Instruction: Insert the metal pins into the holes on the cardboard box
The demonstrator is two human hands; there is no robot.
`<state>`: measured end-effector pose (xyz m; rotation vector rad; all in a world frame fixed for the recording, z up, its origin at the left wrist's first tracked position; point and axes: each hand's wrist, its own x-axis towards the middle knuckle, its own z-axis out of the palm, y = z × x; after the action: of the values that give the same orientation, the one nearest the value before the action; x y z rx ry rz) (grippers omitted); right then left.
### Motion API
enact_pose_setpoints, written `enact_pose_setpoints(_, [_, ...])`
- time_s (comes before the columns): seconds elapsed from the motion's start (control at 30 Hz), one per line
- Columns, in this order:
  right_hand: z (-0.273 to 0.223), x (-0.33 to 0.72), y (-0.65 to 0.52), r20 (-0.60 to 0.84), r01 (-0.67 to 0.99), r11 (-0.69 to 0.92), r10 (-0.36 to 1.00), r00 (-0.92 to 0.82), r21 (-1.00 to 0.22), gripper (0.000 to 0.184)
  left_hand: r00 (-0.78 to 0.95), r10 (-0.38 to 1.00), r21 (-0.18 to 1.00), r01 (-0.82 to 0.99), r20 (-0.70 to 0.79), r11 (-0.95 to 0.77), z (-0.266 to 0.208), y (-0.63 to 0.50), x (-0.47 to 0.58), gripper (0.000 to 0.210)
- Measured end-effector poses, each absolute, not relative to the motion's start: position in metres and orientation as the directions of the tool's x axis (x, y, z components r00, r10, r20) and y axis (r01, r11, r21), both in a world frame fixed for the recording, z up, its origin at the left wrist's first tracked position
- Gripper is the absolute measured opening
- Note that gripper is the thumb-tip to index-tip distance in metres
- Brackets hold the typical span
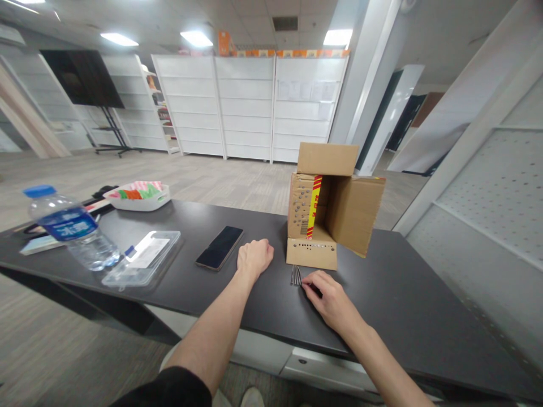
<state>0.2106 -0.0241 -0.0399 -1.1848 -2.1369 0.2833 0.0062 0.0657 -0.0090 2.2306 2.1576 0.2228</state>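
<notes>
My right hand [328, 297] rests on the dark table, thumb and index finger pinched at the end of a row of several thin metal nails [295, 275]. Whether they are nails or screws is too small to tell. Left of them lies my left hand [255, 258], curled into a fist on the tabletop. Its palm side is hidden. Just beyond the nails stands an open cardboard box [302, 204] with its opening facing me. Small round marks or holes dot its left side, and a row of dark holes runs along its lower flap [311, 254].
Left of my left hand lies a phone [220, 247]. Farther left are a clear plastic case [144, 260], a water bottle [72, 229] with a blue cap, and a white tray [159, 201] of colourful items. A perforated white panel [492, 186] borders the table's right side.
</notes>
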Motion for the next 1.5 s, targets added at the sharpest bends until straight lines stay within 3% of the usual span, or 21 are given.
enact_pose_setpoints(1.5, [-0.039, 0.211, -0.0227, 0.43, 0.665, 0.563, 0.82, -0.378, -0.49, 0.016, 0.027, 0.996, 0.12, 0.992, 0.082, -0.036, -0.0116, 0.0671, 0.0052, 0.04])
